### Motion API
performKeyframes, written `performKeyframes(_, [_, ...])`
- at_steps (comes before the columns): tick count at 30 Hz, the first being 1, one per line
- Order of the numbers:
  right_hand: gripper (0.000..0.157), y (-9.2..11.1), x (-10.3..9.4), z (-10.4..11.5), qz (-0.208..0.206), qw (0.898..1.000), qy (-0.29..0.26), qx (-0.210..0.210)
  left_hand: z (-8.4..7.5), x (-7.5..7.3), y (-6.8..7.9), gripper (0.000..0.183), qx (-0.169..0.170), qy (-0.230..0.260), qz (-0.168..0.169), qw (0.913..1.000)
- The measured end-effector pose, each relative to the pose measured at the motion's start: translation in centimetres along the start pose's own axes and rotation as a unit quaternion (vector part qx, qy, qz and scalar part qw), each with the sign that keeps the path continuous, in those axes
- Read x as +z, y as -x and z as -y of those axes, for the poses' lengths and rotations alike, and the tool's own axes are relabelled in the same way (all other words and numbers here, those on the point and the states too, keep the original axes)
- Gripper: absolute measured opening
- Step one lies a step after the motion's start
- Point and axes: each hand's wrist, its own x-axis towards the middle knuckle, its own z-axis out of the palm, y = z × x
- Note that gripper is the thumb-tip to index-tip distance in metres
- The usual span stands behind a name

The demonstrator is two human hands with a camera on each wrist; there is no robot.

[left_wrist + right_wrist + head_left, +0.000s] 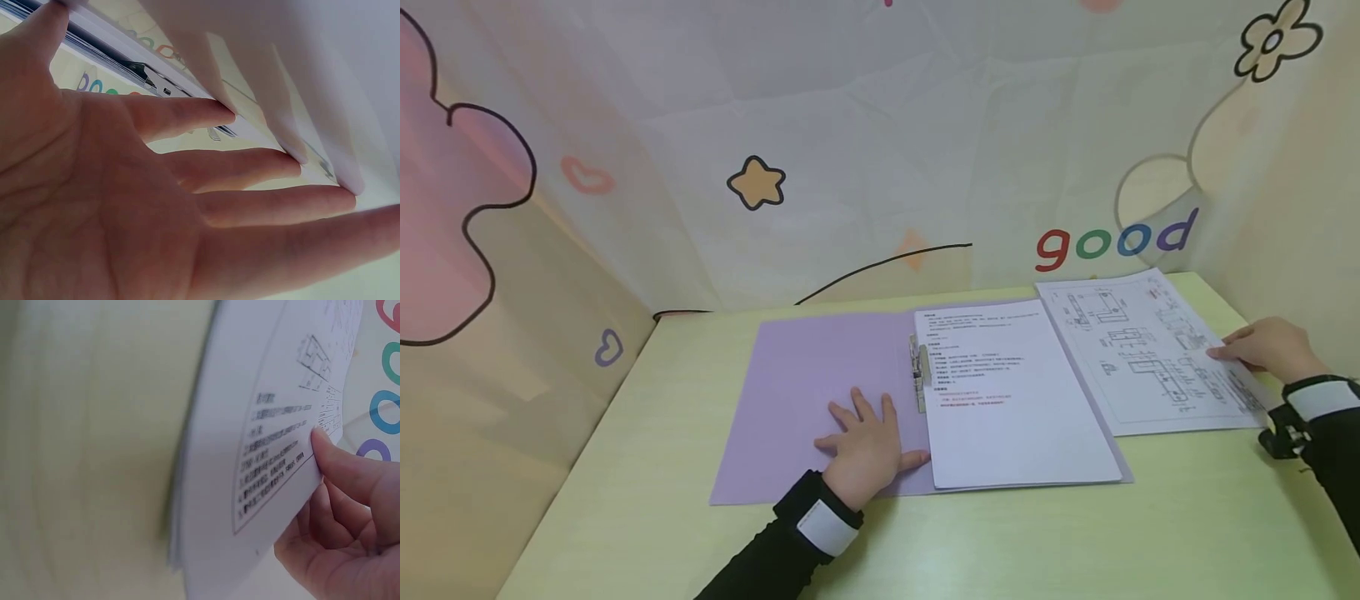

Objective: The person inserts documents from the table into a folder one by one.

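Note:
A purple folder point(820, 367) lies spread on the table, with a stack of printed text pages point(1015, 442) on its right half. A metal clip point(919, 373) sits along the spine. My left hand point(867, 450) rests on the folder's left cover, fingers spread, the thumb reaching toward the pages' left edge. In the left wrist view the fingertips of my left hand point(144, 187) touch the cover. To the right, my right hand point(1273, 346) pinches the right edge of a stack of technical drawing sheets point(1150, 367). In the right wrist view the thumb lies on top of the drawing sheets point(219, 456), fingers curled beneath.
The pale yellow-green table point(647, 433) extends left of the folder and in front of it. Behind stands a decorated backdrop point(880, 167) with coloured letters, meeting the table's back edge. The drawing sheets lie close against the folder's right side, slightly askew.

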Motion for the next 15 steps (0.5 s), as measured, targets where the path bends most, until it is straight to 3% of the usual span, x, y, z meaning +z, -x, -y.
performKeyframes(15, [0.070, 0.2, -0.4, -1.2, 0.006, 1.000, 0.007, -0.025, 0.0, -0.2, 0.0, 0.102, 0.001, 0.007, -0.004, 1.0000])
